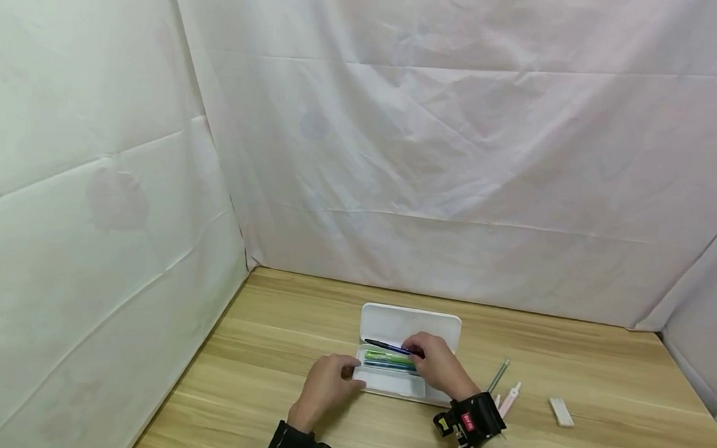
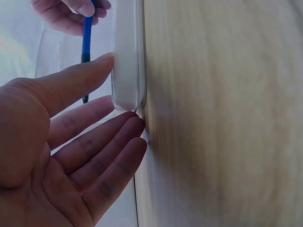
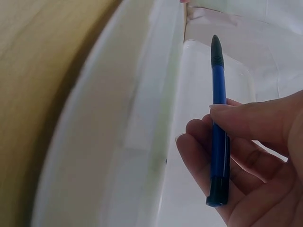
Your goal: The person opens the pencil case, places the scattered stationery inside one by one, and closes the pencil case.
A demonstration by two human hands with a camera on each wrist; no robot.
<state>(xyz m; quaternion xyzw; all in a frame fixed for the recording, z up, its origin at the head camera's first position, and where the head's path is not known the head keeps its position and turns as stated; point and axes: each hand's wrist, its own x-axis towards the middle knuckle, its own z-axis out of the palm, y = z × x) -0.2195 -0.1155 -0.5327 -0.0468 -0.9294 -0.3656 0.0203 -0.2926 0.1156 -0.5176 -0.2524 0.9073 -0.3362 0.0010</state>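
Observation:
My right hand (image 1: 439,363) pinches a slim blue pen (image 3: 219,123) with dark ends between thumb and fingers, above an open white pencil case (image 1: 394,384). In the head view the pen lies nearly level, its dark tip toward the left. Inside the case are a green pen (image 1: 387,356) and a darker blue-green one (image 1: 389,366). My left hand (image 1: 326,386) is at the case's left end; its thumb and fingertips touch the corner with the fingers fairly straight, as the left wrist view shows. My right hand hides part of the case's right half.
Right of the case, partly behind the right wrist strap, lie a green pencil (image 1: 498,376) and a pink pen (image 1: 510,400). A white eraser (image 1: 561,412) lies farther right on the wooden table (image 1: 627,402). The case's lid (image 1: 410,325) stands raised at the back. White cloth (image 1: 463,155) hangs behind.

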